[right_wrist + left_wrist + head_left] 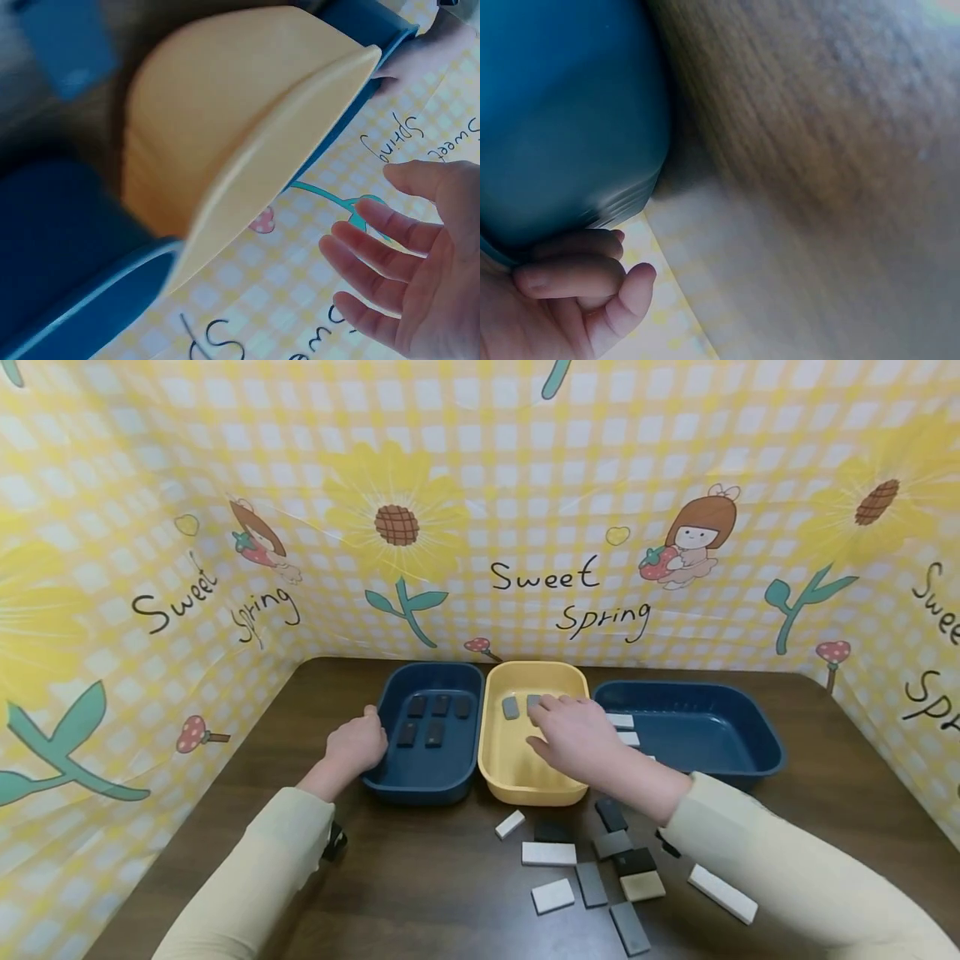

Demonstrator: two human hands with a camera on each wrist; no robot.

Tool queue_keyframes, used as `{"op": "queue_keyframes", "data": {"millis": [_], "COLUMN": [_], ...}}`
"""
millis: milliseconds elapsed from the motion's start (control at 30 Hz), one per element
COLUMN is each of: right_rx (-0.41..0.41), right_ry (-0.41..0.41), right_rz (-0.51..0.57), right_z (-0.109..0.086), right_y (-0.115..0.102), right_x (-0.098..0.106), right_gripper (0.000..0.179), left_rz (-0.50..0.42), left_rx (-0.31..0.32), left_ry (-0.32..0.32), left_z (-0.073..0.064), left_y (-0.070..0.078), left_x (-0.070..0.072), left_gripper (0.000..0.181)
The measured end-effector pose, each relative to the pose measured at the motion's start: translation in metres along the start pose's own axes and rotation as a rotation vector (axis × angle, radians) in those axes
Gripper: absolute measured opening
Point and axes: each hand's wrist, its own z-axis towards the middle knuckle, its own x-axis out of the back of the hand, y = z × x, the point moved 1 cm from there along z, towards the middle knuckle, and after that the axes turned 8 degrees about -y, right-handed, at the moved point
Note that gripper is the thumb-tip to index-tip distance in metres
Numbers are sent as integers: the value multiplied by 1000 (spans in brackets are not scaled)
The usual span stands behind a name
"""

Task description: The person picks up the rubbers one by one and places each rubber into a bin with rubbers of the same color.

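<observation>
My left hand (356, 745) holds the left rim of a dark blue bin (420, 777), its fingers curled against the outer wall in the left wrist view. Several black blocks (433, 734) lie in two rows inside that bin. Over the yellow bin (513, 764) reaches my right hand (573, 735), fingers loosely spread with nothing between them in the right wrist view. Beneath its fingertips is a grey block (533, 700), partly covered; another grey block (511, 707) lies to its left.
A second blue bin (708, 743) stands at the right, with white blocks (621, 721) along its left side, partly hidden by my right arm. Loose white, black, grey and tan blocks (642, 886) lie on the brown table (420, 877) in front. Patterned cloth (465, 527) hangs behind.
</observation>
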Motion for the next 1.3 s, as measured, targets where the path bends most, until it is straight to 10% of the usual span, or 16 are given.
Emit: {"op": "queue_keyframes", "data": {"millis": [633,1300], "right_rx": [36,158], "right_ry": [90,-350], "right_rz": [101,222], "right_z": [-114,-104], "right_y": [44,45], "right_x": [-28,-68], "right_gripper": [19,45], "left_rz": [-6,-9], "left_rx": [-26,-3], "left_ry": [22,1], "left_z": [2,4], "left_y": [0,-4], "left_x": [7,-3], "left_gripper": [50,52]}}
